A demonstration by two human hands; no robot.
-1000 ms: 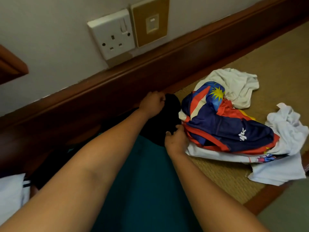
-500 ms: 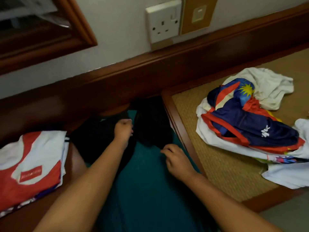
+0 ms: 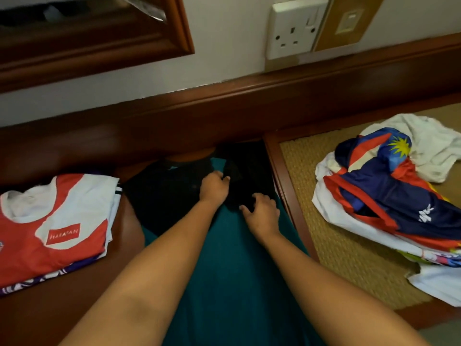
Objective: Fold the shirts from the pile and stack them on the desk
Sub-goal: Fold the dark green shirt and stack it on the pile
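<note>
black shirt (image 3: 169, 196) lies spread on the worktop (image 3: 74, 308) over a teal cloth (image 3: 232, 283), likely flat for folding. left hand (image 3: 213, 187) is clenched on its dark fabric; right hand (image 3: 262, 212) rests alongside, fingers (image 3: 245, 209) spread, grasping nothing. folded stack (image 3: 55, 228) waits left, pile (image 3: 389, 196) right.

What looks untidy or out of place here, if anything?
Only the unfolded pile on the woven mat looks untidy, as expected: crumpled shirts heaped unevenly. The folded stack at the left lies neat. Both hands, left and right, work on the teal-and-black shirt. Nothing looks damaged.
</note>
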